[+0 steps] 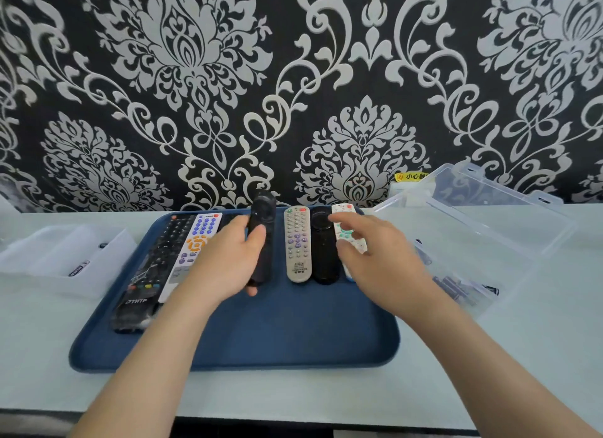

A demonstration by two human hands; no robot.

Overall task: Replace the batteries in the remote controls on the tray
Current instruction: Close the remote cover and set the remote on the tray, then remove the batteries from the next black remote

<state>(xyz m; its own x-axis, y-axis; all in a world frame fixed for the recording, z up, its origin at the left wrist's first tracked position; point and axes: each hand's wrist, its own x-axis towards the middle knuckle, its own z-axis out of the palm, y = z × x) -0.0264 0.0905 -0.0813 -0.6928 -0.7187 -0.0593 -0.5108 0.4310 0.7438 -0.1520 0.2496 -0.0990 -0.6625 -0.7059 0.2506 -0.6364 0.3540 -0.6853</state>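
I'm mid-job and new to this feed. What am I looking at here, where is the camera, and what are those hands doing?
There is no machine here: these are a person's two bare hands, filmed by one wide-angle camera worn on their head, looking forward and down. A blue tray sits on a pale table, with remote controls lying in a row on it. The left hand grips a slim black remote. The right hand reaches over a small white remote; whether it touches it is unclear. A clear plastic box holding small dark items lies to the right, and a white container to the left.
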